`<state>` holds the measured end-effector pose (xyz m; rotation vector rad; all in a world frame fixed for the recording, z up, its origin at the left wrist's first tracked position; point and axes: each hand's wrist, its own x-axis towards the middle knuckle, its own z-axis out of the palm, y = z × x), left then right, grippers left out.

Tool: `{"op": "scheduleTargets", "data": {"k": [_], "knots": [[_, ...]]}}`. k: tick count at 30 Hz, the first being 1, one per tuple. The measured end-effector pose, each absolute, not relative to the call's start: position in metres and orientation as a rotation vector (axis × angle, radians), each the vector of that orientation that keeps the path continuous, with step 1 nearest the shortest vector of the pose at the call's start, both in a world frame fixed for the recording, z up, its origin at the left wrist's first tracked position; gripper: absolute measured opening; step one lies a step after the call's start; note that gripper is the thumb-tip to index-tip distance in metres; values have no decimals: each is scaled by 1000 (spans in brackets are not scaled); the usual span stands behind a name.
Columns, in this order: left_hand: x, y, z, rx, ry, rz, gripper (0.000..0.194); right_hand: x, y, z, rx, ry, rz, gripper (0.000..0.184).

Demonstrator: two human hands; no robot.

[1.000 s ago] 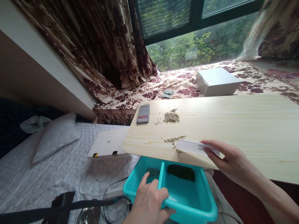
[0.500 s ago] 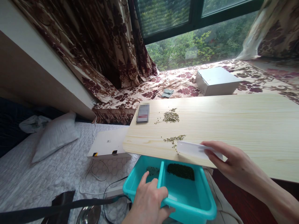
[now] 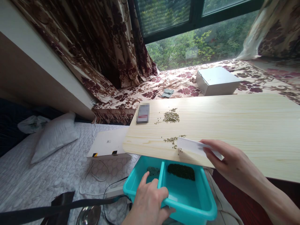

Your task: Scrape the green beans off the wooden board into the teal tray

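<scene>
We face a window (image 3: 171, 53) beyond our pale wooden tabletop (image 3: 246, 125). Just under its near edge, our left hand (image 3: 150, 200) grips the rim of a two-part teal tub (image 3: 209, 193); our right hand (image 3: 228, 161) pinches a white strip (image 3: 191, 145) near that edge. We judge things partway: dark grains (image 3: 181, 171) fill part of the right compartment, while a greenish pile (image 3: 171, 117) towards the far left corner and a looser scatter (image 3: 171, 139) by the strip's tip remain out.

Premises: home, apparently bedroom. Evidence: quilted bedding (image 3: 58, 168), pillow (image 3: 56, 137) lying on it, floral curtains (image 3: 93, 47) beside window (image 3: 167, 34), matching floral cloth (image 3: 187, 90) below, greenery (image 3: 173, 51) outside.
</scene>
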<state>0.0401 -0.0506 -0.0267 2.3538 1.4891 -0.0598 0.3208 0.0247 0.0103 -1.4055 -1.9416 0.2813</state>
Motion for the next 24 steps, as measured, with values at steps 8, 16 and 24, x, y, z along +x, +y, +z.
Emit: {"op": "scheduleTargets", "data": {"k": [8, 16, 24], "knots": [[40, -51, -28, 2347, 1494, -55, 32, 335, 24, 3, -1480, -1887, 281, 20], [41, -50, -25, 2350, 1493, -110, 31, 332, 30, 0, -1489, -1847, 278, 21], [37, -45, -33, 2312, 1473, -203, 41, 324, 33, -1, -1422, -1837, 308, 21]]}}
